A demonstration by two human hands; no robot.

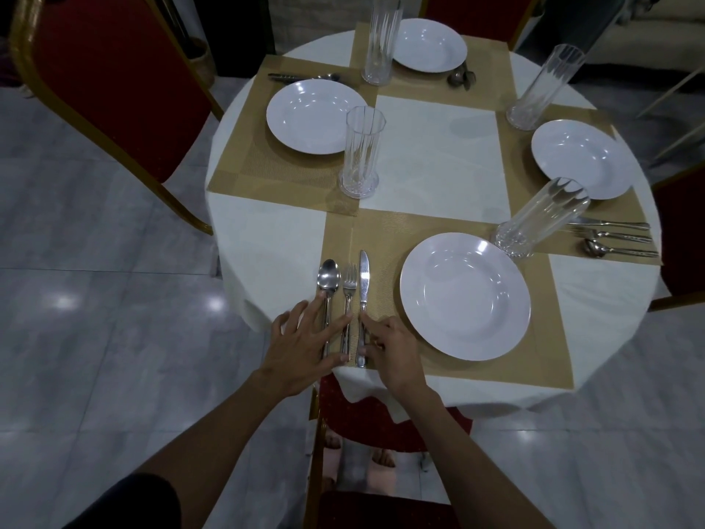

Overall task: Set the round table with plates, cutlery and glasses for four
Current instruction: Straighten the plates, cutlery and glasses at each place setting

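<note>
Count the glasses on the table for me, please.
4. The far glass stands left of the far plate; the right glass beyond the right plate; the left glass beside the left plate; the near glass beside the near plate. None looks hidden.

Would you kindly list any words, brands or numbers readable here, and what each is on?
None can be read. The plates, glasses, placemats and tablecloth look plain; any stamp on the knife, fork or spoon is too small to tell, and the left hand and right hand cover their handles.
</note>
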